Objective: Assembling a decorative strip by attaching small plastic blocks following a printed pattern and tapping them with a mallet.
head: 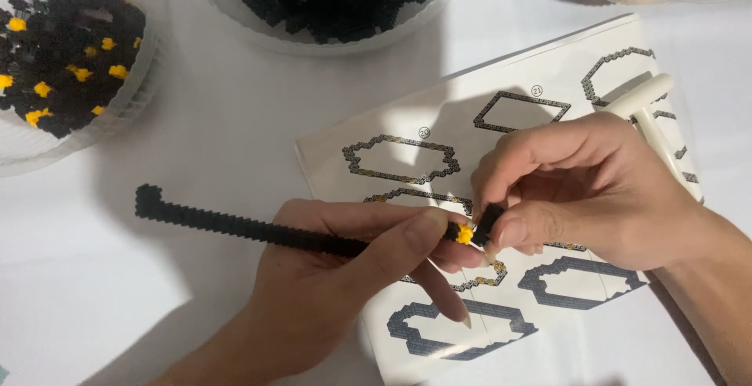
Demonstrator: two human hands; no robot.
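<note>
Left hand (345,260) pinches a long black brick strip (235,227) near its yellow-tipped end, the strip reaching left above the white tabletop (219,127). Right hand (580,190) pinches a small black brick (487,220) against that end. Beneath: an instruction sheet (470,119); a white tool (646,108); bowls of black and yellow bricks (66,49).

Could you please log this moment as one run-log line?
left hand: holds black brick strip | right hand: pinches small black piece at yellow brick
</note>
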